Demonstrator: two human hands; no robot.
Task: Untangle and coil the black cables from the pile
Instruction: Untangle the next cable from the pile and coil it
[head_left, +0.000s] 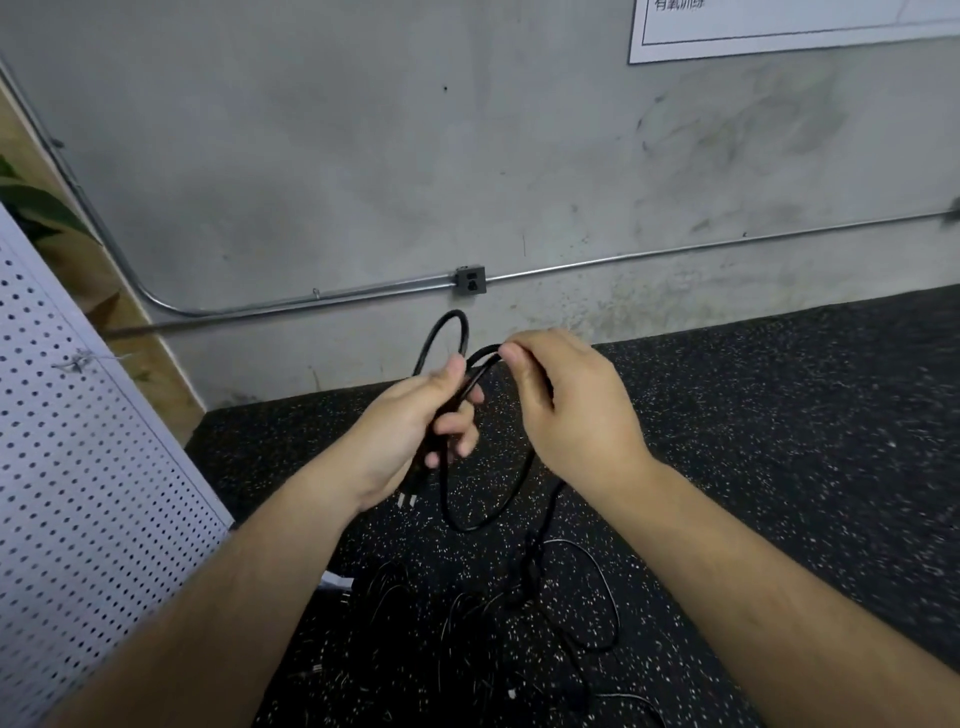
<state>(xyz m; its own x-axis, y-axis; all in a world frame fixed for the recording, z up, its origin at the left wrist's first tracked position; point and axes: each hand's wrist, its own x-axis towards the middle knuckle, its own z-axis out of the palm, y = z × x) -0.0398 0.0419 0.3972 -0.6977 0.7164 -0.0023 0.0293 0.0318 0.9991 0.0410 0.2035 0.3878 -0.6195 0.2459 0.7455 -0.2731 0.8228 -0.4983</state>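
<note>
— Black cable (465, 335): how many are lifted, and where is it?
— One. It hangs in the air between both hands, above the speckled rubber floor (779, 415). I count two loops in it: a small one standing up over the left hand (405, 431) and a larger one hanging below. From under the right hand (576, 415) it drops to the pile (467, 639) on the floor.
— How do the hands sit?
— Two bare forearms reach forward, and the hands are close together near the middle of the view. The left palm is turned inward, with its fingers (457, 434) curled round the gathered strands and the thumb lying up along them. The right hand has its back to the camera. It pinches the cable between thumb and forefinger at the top of the larger loop, just beside the left thumb.
— Any plug?
— One plug (410, 496), poking out under the left palm, with two metal prongs pointing down.
— And the pile?
— Thin black cables tangled on the dark floor, near the person. I cannot tell how many.
— What surrounds it?
— One grey concrete wall (311, 156) carrying one metal conduit (675, 253) and one outlet box (471, 280). One white pegboard panel (78, 493) leans in at the left.
</note>
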